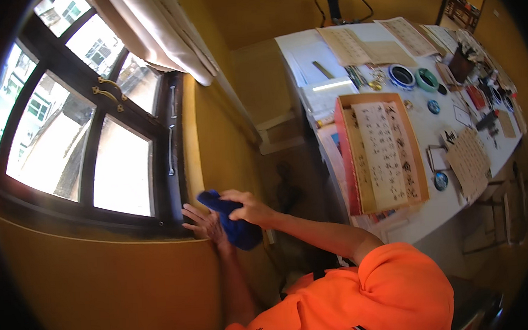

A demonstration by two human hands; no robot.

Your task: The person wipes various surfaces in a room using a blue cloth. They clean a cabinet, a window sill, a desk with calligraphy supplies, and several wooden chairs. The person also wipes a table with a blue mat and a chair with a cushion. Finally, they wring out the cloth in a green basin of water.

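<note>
My right hand [252, 208] grips a dark blue cloth [239, 231], with the thumb and fingers closed on its upper part and the rest hanging down. Just left of it, my left hand [201, 221] lies on the corner of the window sill [194, 168], its fingers spread. The cloth hangs over part of the left hand and wrist. Beyond the fingertips stands a dark-framed window [88, 174] with brass handles [108, 92].
A light curtain [161, 33] hangs beside the window. To the right, a long white table [307, 73] bears a red-edged box [348, 160] with a calligraphy sheet, papers, bowls and a brush holder [462, 64]. A dark chair [342, 5] stands behind it.
</note>
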